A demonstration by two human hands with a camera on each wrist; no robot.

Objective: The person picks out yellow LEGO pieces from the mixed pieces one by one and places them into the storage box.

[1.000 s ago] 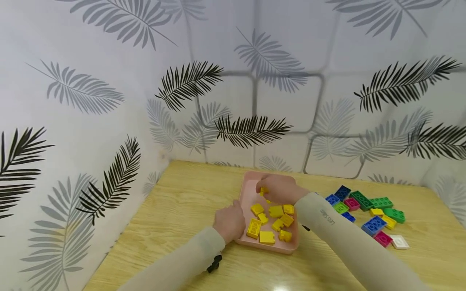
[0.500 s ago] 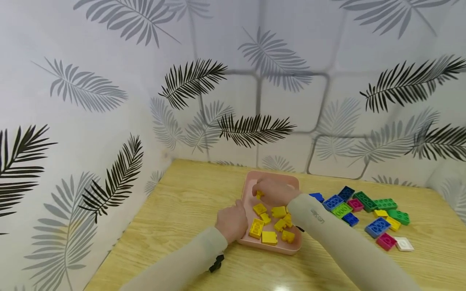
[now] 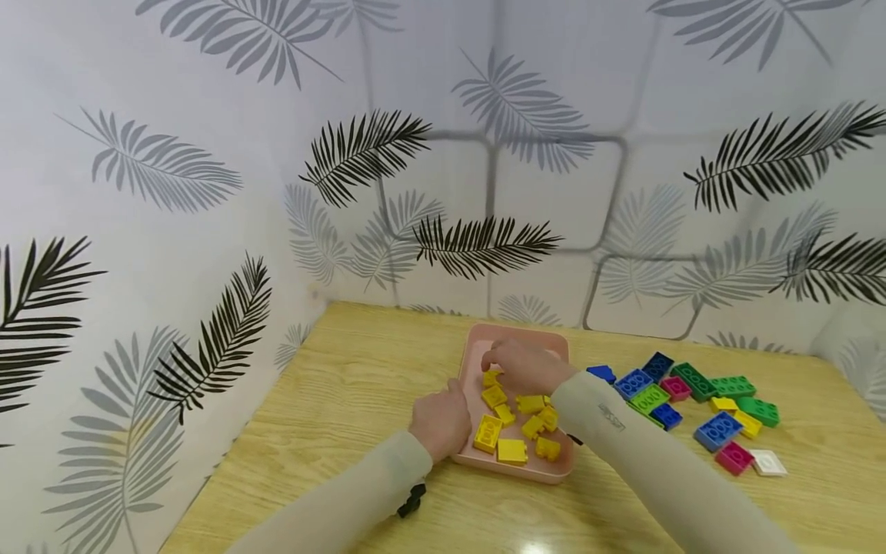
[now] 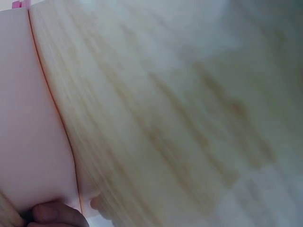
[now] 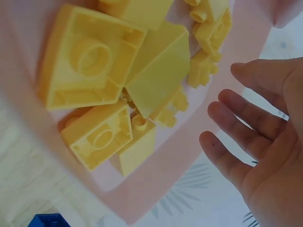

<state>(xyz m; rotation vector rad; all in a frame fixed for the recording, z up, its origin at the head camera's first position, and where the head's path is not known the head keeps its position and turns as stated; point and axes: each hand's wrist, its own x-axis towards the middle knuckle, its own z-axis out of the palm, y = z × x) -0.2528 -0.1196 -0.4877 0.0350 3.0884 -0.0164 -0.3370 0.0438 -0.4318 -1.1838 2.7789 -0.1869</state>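
Note:
A pink tray [image 3: 515, 470] holds several yellow toy building bricks [image 3: 512, 452]. My left hand [image 3: 441, 422] grips the tray's left rim; from the left wrist, its fingers [image 4: 57, 213] show at the edge of the tray wall [image 4: 33, 118]. Over the far half of the tray is my right hand [image 3: 531, 365], with a yellow brick [image 3: 491, 378] lying just below its fingertips. The right wrist view shows that hand [image 5: 265, 127] with fingers apart and nothing between them, beside a heap of yellow bricks [image 5: 158, 71].
Right of the tray lie loose bricks: blue [image 3: 718, 431], green [image 3: 694, 382], lime [image 3: 649, 398], magenta [image 3: 734, 458], white [image 3: 768, 463] and two yellow [image 3: 747, 424]. Everything rests on a wooden table [image 3: 346, 385] in front of a leaf-patterned backdrop [image 3: 484, 192].
My right hand has moved slightly left and down in the tray and let go of a yellow brick, which now lies there. My left hand keeps its hold on the rim.

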